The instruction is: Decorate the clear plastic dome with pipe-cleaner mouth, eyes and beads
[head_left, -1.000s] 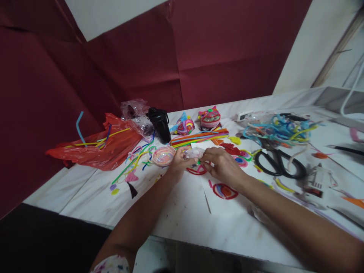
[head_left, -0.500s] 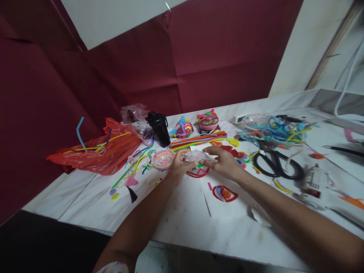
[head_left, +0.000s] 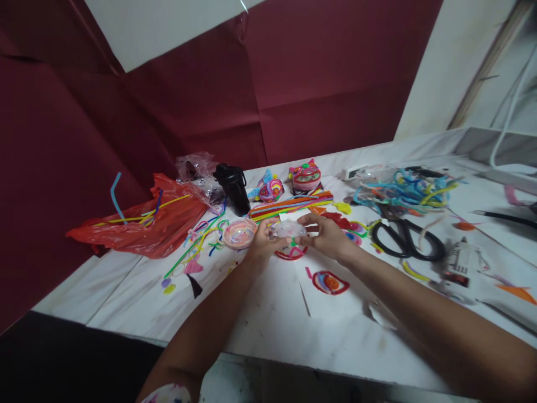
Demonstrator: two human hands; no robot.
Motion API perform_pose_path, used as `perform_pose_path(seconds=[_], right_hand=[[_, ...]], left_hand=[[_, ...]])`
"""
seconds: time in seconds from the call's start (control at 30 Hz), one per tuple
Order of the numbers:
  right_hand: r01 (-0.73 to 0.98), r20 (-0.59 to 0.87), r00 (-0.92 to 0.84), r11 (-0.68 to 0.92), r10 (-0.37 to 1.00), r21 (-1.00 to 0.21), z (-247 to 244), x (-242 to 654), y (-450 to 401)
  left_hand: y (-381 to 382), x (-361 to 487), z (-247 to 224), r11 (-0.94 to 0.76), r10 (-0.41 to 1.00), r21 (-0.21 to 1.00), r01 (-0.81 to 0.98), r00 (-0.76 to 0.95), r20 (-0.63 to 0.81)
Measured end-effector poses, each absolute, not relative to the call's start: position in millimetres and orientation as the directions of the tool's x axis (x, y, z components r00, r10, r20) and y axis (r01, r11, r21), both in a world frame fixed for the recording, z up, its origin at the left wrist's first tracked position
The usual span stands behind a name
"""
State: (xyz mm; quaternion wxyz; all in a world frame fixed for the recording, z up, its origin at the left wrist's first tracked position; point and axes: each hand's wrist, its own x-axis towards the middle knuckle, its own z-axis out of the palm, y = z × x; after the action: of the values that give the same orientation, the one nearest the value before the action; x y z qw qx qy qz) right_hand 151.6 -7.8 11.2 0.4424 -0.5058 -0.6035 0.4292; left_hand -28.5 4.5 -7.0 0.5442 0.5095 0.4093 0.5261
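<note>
Both hands are at a clear, rounded plastic piece (head_left: pixel 289 229) with a green and pink part at its near side. My left hand (head_left: pixel 265 242) grips its left side, and my right hand (head_left: pixel 323 238) has its fingers curled round the right side. Under it a red-edged shape (head_left: pixel 290 254) shows in part. A red-outlined eye shape (head_left: pixel 330 283) with an orange centre lies on white paper (head_left: pixel 323 307) in front of my right hand. Left of my left hand sits a shallow multicoloured bowl (head_left: pixel 239 233).
Behind are a black bottle (head_left: pixel 235 190), two decorated figures (head_left: pixel 269 187) and pipe cleaners (head_left: pixel 289 206). A red bag (head_left: pixel 155 221) lies left. To the right are black-handled scissors (head_left: pixel 406 239), a glue gun (head_left: pixel 464 260) and a blue pipe-cleaner pile (head_left: pixel 403 190).
The view has shifted slightly. Both hands stay round the clear piece, which looks a little more level and shows more of its top.
</note>
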Motion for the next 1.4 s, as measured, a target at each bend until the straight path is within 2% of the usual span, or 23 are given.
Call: perform_pose_path(seconds=[0.37, 1.4], right_hand=[[0.181, 0.066, -0.088, 0.081, 0.994, -0.980, 11.4, 152.3, -6.9], [0.203, 0.081, -0.089, 0.097, 0.993, -0.974, 19.3, 155.5, -10.9]], left_hand=[[3.7, -31.8, -6.5, -0.092, 0.978, 0.980, -0.177, 0.169, 0.122], [-3.0, -21.3, 2.0, -0.138, 0.987, 0.989, -0.048, 0.081, 0.141]])
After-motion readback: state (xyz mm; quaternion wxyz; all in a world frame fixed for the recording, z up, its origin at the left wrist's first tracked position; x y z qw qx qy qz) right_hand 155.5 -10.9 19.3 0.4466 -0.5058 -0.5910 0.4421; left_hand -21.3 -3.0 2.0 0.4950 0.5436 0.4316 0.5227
